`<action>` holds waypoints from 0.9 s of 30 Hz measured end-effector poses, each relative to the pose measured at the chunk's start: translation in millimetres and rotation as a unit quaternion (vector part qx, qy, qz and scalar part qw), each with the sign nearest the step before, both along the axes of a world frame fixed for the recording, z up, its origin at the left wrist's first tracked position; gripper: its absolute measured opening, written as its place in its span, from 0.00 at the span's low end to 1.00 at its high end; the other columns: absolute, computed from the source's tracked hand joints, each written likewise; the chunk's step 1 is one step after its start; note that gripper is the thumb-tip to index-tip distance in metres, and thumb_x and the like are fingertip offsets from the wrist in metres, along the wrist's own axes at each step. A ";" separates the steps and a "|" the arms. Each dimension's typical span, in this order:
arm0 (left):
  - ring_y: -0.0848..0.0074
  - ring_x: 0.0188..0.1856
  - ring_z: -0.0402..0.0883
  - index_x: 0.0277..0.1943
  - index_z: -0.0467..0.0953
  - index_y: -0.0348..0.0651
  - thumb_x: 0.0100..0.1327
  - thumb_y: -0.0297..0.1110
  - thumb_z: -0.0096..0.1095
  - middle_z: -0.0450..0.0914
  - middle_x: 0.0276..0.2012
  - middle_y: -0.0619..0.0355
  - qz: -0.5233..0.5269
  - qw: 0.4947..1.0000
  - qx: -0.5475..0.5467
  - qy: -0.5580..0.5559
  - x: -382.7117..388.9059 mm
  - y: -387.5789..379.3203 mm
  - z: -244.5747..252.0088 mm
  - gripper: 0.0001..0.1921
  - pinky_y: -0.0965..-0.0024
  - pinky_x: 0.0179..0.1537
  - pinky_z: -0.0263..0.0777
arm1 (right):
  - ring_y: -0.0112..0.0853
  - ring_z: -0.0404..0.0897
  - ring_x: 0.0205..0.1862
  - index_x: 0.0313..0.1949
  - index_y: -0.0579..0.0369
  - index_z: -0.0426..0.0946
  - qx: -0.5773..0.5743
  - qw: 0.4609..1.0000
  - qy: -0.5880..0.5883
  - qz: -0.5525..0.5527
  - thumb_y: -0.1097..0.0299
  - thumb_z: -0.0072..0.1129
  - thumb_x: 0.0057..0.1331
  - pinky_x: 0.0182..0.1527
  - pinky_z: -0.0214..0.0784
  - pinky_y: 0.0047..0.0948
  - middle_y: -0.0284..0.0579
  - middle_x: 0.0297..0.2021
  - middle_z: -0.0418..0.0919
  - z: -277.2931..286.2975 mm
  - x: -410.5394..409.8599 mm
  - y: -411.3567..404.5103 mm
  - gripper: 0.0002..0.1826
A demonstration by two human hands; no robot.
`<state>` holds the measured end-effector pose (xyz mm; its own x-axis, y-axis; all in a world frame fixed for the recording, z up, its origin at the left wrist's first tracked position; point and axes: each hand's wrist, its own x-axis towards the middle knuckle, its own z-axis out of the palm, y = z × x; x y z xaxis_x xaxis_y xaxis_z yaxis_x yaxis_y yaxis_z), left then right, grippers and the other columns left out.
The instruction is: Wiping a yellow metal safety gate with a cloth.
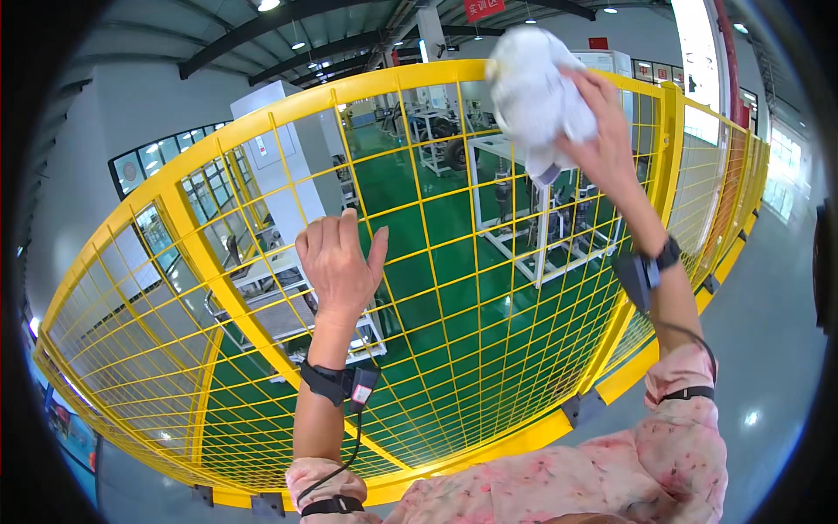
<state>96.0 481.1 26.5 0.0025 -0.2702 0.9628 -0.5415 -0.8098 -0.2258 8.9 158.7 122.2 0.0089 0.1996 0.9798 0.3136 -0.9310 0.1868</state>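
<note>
My right hand [605, 134] grips a bunched white cloth [533, 88], raised in front of the top rail [373, 85] of a yellow wire-mesh fence [432, 247]. The cloth is blurred and hides part of the rail, so I cannot tell whether it touches it. Lower and to the left, my left hand [340, 259] is held up before the mesh with its back toward me. Its thumb stands apart from the fingers, whose tips bend forward and are partly hidden. No object shows in it. Each wrist wears a black strap with a small cabled device.
Behind the mesh stand a white metal frame [541, 242] with mechanical parts, a tall white cabinet [265, 164] and a white cart [275, 278]. A fence post [668, 150] rises on the right. Grey floor [753, 340] runs along the fence's right side; dark feet [579, 407] stick out at its base.
</note>
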 end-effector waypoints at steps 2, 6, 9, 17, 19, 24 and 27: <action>0.59 0.39 0.72 0.44 0.73 0.35 0.55 0.40 0.65 0.73 0.32 0.51 -0.026 1.000 -0.002 0.000 5.2 -0.9 -1.9 0.19 0.58 0.44 0.61 | 0.49 0.73 0.49 0.59 0.47 0.68 -0.003 1.000 0.018 -0.008 0.69 0.66 0.46 0.51 0.68 0.38 0.49 0.46 0.73 8.2 16.9 7.5 0.37; 0.60 0.39 0.72 0.43 0.74 0.36 0.54 0.37 0.66 0.74 0.33 0.52 -0.045 0.999 -0.025 0.002 3.2 -5.1 0.2 0.17 0.59 0.44 0.60 | 0.48 0.73 0.47 0.59 0.48 0.67 0.006 0.992 0.115 -0.045 0.69 0.67 0.47 0.48 0.68 0.41 0.50 0.43 0.73 -33.4 31.4 10.4 0.37; 0.61 0.39 0.72 0.43 0.74 0.36 0.54 0.37 0.66 0.74 0.32 0.53 -0.039 0.999 -0.032 -0.016 2.9 -2.1 -1.2 0.17 0.59 0.44 0.60 | 0.52 0.74 0.46 0.58 0.54 0.66 0.022 0.986 0.163 -0.036 0.68 0.67 0.44 0.49 0.68 0.43 0.53 0.43 0.73 -87.5 20.9 23.2 0.38; 0.61 0.40 0.72 0.41 0.73 0.36 0.53 0.36 0.65 0.73 0.31 0.52 -0.024 0.999 -0.037 -0.022 3.8 -6.5 -3.4 0.16 0.59 0.46 0.61 | 0.50 0.75 0.41 0.60 0.47 0.66 0.076 0.943 0.321 -0.046 0.75 0.65 0.38 0.43 0.71 0.43 0.51 0.42 0.71 -266.9 3.7 33.7 0.43; 0.60 0.40 0.72 0.41 0.73 0.36 0.53 0.36 0.65 0.73 0.31 0.52 -0.030 0.998 -0.040 -0.027 3.8 -8.7 -2.1 0.16 0.58 0.46 0.61 | 0.50 0.75 0.41 0.60 0.47 0.66 0.080 0.931 0.353 -0.053 0.75 0.66 0.38 0.44 0.72 0.44 0.51 0.42 0.71 -298.3 0.9 32.4 0.43; 0.60 0.40 0.72 0.41 0.74 0.36 0.53 0.36 0.65 0.74 0.32 0.52 -0.032 0.998 -0.036 -0.028 8.2 -8.5 -3.6 0.16 0.59 0.46 0.61 | 0.51 0.75 0.45 0.60 0.47 0.66 0.102 0.896 0.431 -0.024 0.75 0.67 0.38 0.46 0.71 0.43 0.51 0.44 0.72 -341.0 -5.8 27.6 0.43; 0.61 0.40 0.73 0.42 0.75 0.37 0.54 0.36 0.66 0.75 0.32 0.53 -0.030 0.998 -0.037 -0.035 10.6 -5.7 -3.4 0.15 0.59 0.46 0.61 | 0.50 0.75 0.46 0.58 0.48 0.69 0.107 0.902 0.417 0.010 0.73 0.68 0.38 0.46 0.71 0.43 0.51 0.44 0.72 -339.8 -4.4 22.7 0.41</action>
